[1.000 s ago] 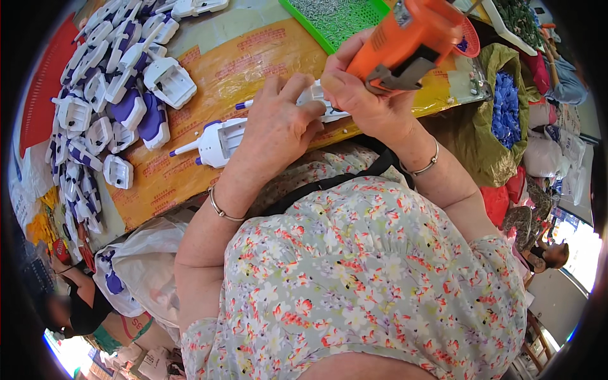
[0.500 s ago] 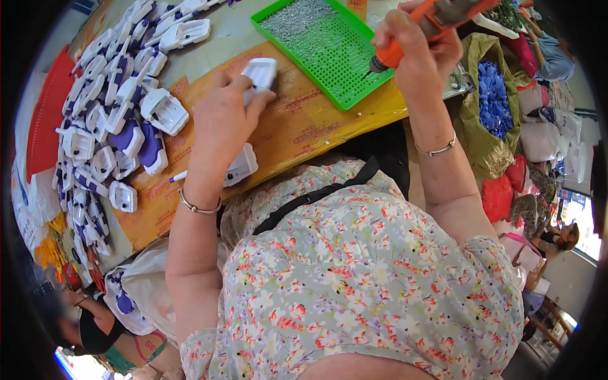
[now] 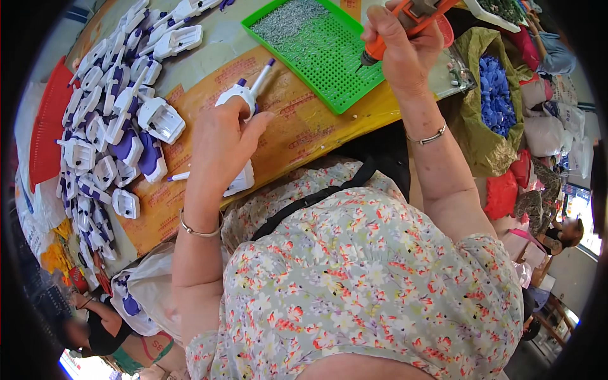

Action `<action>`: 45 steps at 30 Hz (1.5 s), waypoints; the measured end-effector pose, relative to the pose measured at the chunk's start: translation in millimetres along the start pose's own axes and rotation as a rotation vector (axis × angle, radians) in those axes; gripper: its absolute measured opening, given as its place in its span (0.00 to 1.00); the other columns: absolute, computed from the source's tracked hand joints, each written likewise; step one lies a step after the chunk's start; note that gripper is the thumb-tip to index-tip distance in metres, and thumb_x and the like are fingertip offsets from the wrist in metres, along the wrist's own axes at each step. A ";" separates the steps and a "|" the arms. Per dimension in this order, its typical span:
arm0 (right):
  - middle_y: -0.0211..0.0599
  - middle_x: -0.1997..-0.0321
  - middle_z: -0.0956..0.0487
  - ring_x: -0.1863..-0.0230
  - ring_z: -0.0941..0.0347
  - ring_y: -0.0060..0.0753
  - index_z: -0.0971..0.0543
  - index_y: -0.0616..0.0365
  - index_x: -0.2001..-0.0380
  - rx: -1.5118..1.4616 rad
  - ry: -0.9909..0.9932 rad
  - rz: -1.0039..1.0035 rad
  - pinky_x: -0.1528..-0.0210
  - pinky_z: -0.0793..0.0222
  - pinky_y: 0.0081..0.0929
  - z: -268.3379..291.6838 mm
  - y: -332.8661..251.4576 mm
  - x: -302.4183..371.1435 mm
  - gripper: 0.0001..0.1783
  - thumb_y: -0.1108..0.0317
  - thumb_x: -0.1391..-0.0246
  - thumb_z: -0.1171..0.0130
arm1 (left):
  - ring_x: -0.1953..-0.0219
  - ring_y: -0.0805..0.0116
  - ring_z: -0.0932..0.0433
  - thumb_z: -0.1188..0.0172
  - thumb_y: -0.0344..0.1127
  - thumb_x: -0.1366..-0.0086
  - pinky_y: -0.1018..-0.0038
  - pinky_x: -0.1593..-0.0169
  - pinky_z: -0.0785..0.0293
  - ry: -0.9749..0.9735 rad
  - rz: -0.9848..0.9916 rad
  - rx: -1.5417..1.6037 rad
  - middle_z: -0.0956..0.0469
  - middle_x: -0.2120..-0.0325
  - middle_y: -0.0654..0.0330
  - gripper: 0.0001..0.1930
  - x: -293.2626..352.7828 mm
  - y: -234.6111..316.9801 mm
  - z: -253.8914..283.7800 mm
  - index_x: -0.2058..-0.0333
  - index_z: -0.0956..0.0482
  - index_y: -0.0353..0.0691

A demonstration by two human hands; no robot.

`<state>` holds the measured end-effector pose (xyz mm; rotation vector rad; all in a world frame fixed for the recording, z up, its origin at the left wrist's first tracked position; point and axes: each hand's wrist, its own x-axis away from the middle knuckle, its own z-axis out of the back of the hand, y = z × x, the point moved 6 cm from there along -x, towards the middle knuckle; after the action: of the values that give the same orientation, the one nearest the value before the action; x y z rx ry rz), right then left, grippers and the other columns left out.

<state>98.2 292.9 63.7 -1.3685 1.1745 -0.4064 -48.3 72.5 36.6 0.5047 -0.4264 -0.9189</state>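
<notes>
In the head view, the left hand (image 3: pixel 221 136) is curling over one casing (image 3: pixel 235 96) above the table (image 3: pixel 297 123), its grip unclear; the right hand (image 3: pixel 407 66) is holding one driver (image 3: pixel 378 48) over one tray (image 3: pixel 339 104). Fetching from the screws (image 3: pixel 288 22) seems the step, calling for a steady tip (image 3: pixel 361 65). Another casing (image 3: pixel 242 182) is lying by the left wrist; screws and heap (image 3: pixel 166 120) are defying count.

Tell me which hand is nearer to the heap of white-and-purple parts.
The left. The left hand is just to the right of the heap; the right hand, gripping an orange power tool, is farther right, beside the green tray.
</notes>
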 end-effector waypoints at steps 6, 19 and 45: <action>0.26 0.80 0.26 0.83 0.32 0.15 0.29 0.56 0.66 -0.048 -0.056 0.054 0.82 0.38 0.17 -3.0 4.2 -0.1 0.09 0.74 0.43 0.36 | 0.59 0.46 0.25 0.30 0.38 0.47 0.59 0.58 0.30 0.451 -0.323 -0.345 0.25 0.62 0.47 0.19 8.4 5.5 6.2 0.58 0.22 0.37; 0.27 0.79 0.26 0.84 0.33 0.15 0.28 0.58 0.65 -0.342 -0.230 0.304 0.82 0.39 0.16 -9.5 5.8 -1.8 0.07 0.75 0.41 0.39 | 0.49 0.50 0.25 0.34 0.23 0.53 0.64 0.47 0.28 0.093 -0.355 0.065 0.26 0.52 0.52 0.23 10.2 -3.6 -17.8 0.54 0.23 0.35; 0.30 0.73 0.22 0.73 0.26 0.18 0.26 0.63 0.60 -0.229 -0.339 0.018 0.69 0.29 0.18 -100.0 -37.7 54.0 0.23 0.78 0.58 0.25 | 0.54 0.50 0.25 0.30 0.31 0.54 0.60 0.47 0.31 0.127 -0.326 0.033 0.21 0.59 0.54 0.19 9.5 -0.3 -21.9 0.60 0.17 0.37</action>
<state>53.9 186.8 96.7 -1.5516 0.9707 -0.0219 -31.3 69.5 20.1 0.6712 -0.2472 -1.1875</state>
